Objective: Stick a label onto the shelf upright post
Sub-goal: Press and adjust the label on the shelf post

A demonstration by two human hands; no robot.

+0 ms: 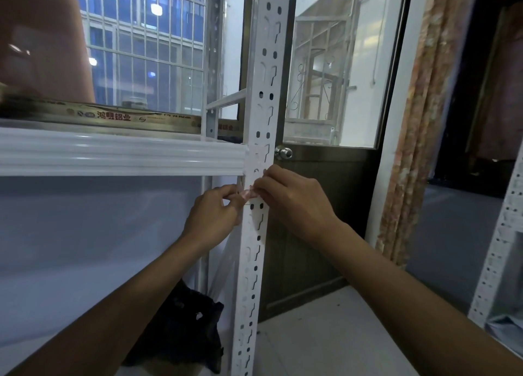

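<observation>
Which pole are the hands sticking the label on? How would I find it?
Find the long white shelf beam running across the left. It ends at a tall white upright post standing before the brown door. Both hands, left hand and right hand, meet on it just below the beam. Unlike the other posts, it is nearest and in the middle.

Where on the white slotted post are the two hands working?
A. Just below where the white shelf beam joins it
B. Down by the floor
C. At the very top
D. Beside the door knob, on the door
A: the left hand and right hand meet on the shelf upright post just under the shelf beam, pinching a small label.
</observation>
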